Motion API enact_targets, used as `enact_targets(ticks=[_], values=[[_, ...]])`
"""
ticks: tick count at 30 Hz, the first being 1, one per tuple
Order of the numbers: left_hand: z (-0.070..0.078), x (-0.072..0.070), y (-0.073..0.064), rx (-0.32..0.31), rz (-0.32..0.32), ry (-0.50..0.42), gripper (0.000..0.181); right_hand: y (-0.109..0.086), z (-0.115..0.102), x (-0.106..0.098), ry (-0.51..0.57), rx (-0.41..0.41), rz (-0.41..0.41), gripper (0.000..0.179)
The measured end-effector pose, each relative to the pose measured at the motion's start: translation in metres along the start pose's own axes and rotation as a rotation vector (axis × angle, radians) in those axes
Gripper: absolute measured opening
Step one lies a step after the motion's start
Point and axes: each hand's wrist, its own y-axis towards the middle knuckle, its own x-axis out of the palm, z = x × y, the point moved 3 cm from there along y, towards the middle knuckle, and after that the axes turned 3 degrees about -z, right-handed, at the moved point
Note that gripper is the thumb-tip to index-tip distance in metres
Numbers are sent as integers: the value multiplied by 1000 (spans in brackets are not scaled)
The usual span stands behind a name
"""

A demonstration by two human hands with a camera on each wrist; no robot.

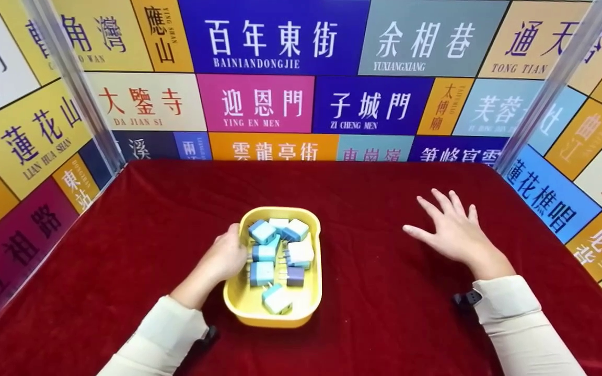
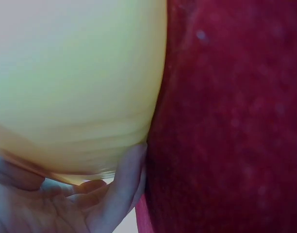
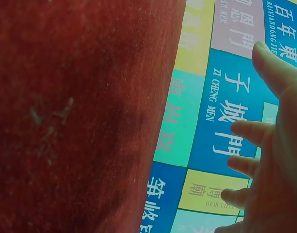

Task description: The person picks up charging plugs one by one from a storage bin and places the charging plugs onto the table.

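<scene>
A yellow plastic tub (image 1: 272,319) stands on the dark red cloth, holding several charger plugs (image 1: 262,274) in white, blue and purple, some with metal prongs showing. At the tub's left side, my left hand (image 1: 225,256) grips the rim and wall. The left wrist view shows the tub's smooth outer wall (image 2: 85,87) filling much of the picture, with the thumb (image 2: 122,187) pressed along it. Away to the right, my right hand (image 1: 452,232) is over the cloth with its fingers spread, holding nothing. In the right wrist view its fingers (image 3: 248,133) point toward the back panel.
Red velvet cloth (image 1: 379,313) covers the table. Panels of coloured street-name signs (image 1: 275,36) rise behind and along both sides. Clear posts stand at the back left (image 1: 79,89) and back right (image 1: 546,94) corners.
</scene>
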Motion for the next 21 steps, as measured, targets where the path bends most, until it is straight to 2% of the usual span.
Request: enact_targets(ticks=[12,21], values=[[-2,2,0,-16,-10,-13,53,-3,-6,-6,4,-9,2,98],[-3,2,1,-13,-3,1,55,-5,-27,-11,-1,-68,-2,96]])
